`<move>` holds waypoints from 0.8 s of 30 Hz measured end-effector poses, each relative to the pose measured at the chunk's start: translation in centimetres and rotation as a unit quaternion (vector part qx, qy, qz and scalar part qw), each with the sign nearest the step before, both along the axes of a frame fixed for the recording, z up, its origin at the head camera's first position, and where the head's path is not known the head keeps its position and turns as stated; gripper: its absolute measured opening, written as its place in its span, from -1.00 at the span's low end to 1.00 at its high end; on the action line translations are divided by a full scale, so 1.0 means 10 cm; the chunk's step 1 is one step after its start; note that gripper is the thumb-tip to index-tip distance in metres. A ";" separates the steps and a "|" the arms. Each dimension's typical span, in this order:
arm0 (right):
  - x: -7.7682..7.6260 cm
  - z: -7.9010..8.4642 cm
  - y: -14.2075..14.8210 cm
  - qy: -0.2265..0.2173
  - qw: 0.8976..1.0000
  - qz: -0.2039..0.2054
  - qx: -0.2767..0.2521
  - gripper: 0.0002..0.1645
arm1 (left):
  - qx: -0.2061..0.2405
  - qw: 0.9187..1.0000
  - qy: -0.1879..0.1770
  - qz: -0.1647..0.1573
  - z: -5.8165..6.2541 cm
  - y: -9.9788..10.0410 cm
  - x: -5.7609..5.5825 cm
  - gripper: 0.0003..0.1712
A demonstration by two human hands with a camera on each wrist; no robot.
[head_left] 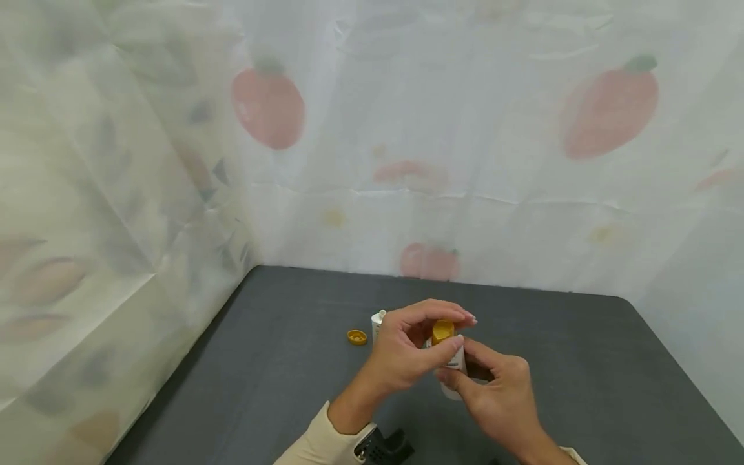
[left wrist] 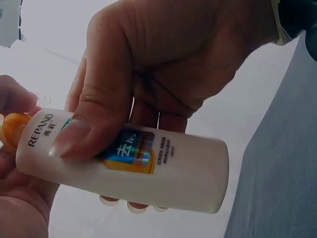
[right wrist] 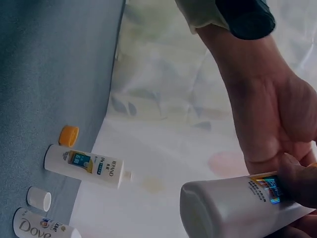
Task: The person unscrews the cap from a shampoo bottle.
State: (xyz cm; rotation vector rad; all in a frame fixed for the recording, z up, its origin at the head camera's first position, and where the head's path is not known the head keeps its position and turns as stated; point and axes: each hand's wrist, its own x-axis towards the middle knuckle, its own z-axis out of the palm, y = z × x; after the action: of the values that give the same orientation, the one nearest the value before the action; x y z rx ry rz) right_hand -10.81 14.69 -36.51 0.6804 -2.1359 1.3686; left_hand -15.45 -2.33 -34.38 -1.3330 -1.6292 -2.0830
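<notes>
A white shampoo bottle point(head_left: 457, 361) with a blue and gold label is between my two hands, lifted off the table. My right hand point(head_left: 504, 395) grips its body, thumb across the label in the left wrist view, where the bottle point(left wrist: 193, 168) lies sideways. At the bottle's top sits a yellow cap point(head_left: 443, 330). My left hand point(head_left: 403, 349) pinches this cap between thumb and fingers. Part of the left hand shows at the edge of the left wrist view, beside the cap point(left wrist: 15, 126). The bottle's base point(right wrist: 198, 213) faces the right wrist camera.
On the dark table point(head_left: 290, 374), another white bottle point(right wrist: 91, 166) stands with its nozzle uncovered, a loose yellow cap point(head_left: 357, 337) beside it. A Dove bottle point(right wrist: 37, 227) and a white cap point(right wrist: 39, 198) stand near it. Patterned sheeting point(head_left: 494, 226) hangs behind the table.
</notes>
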 end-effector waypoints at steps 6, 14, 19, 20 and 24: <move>0.01 0.01 0.01 -0.010 1.000 0.005 -0.011 -0.49 | 0.004 1.000 -0.026 -0.011 -0.03 -0.04 0.04 -0.65; 0.04 0.01 0.00 -0.053 0.999 -0.006 -0.002 -0.52 | -0.039 0.997 -0.015 0.061 -0.03 -0.04 0.04 -0.74; 0.06 -0.02 -0.05 -0.038 0.999 0.001 -0.005 -0.55 | -0.022 0.998 0.007 0.053 -0.03 0.02 0.04 -0.80; 0.06 -0.03 -0.05 -0.038 0.999 0.001 -0.007 -0.55 | -0.021 0.999 0.008 0.050 -0.04 0.01 0.04 -0.81; 0.06 0.00 -0.03 -0.053 0.998 0.004 -0.012 -0.52 | -0.021 0.999 -0.011 0.027 -0.07 -0.08 0.07 -0.74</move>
State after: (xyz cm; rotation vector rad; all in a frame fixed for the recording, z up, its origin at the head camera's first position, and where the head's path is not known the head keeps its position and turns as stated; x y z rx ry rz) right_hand -10.25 14.36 -36.49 0.6207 -2.1979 1.4627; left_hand -14.77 -3.09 -35.09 -1.2693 -1.7074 -2.0505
